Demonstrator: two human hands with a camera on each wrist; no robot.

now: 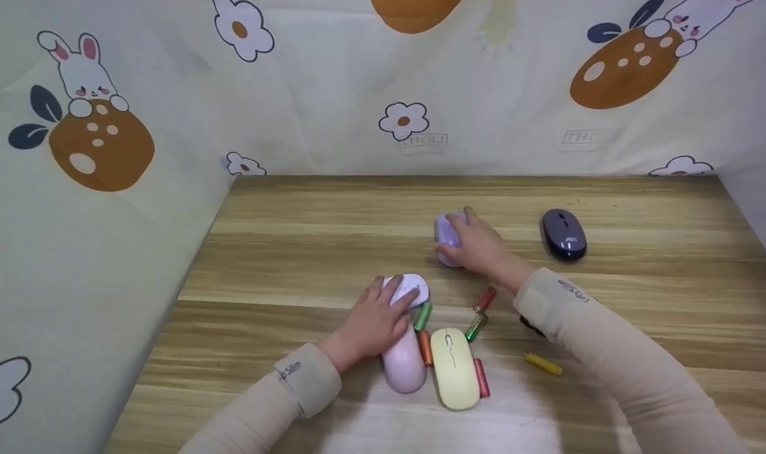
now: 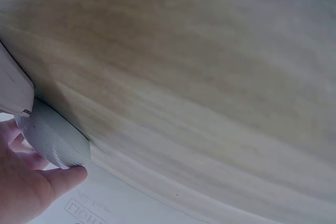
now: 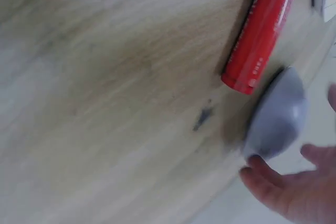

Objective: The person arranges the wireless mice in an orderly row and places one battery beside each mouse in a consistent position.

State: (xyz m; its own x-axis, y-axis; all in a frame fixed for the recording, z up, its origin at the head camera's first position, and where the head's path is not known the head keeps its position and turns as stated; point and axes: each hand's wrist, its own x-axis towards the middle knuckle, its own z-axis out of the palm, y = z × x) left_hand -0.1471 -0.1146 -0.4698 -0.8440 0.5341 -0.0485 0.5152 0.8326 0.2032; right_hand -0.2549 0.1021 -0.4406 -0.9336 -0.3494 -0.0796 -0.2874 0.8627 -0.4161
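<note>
My left hand [image 1: 371,320] lies over a white computer mouse [image 1: 420,290], its fingers spread and fairly straight across the top. In the left wrist view, one fingertip rests by the edge of that mouse [image 2: 55,132]. Just under the left hand is a pink mouse [image 1: 404,362], its far end partly covered. Farther back, my right hand [image 1: 480,244] spreads around a lilac mouse [image 1: 447,236], covering its right side. The right wrist view has fingertips right at one end of the lilac mouse [image 3: 281,114], with the other fingers spread apart from it.
A yellow mouse [image 1: 455,372] lies in front, among several batteries: green [image 1: 423,316], orange [image 1: 426,348], green-gold [image 1: 476,328] and red [image 1: 481,378]. Another red battery [image 1: 485,299] lies near the right forearm, a yellow battery [image 1: 543,364] nearer. A dark mouse [image 1: 564,234] sits back right.
</note>
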